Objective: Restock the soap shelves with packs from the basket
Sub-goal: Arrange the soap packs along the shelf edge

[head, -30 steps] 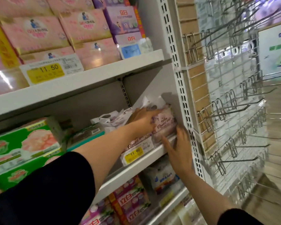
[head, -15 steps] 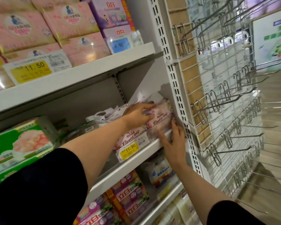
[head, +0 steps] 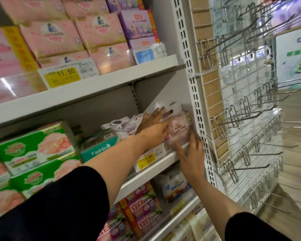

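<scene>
On a shop's middle shelf (head: 156,164), the soap pack (head: 179,131) sits at the right end, left hand (head: 155,126) flat on it, right hand (head: 191,153) spread along its front; uneven pushing could tip it off the edge

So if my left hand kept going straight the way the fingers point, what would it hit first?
Probably the Flowers soap pack: the left hand lies flat with its fingers aimed right, already at that pack. Just past the pack is the slotted upright at the shelf's end. Depth is hard to judge here.
</scene>
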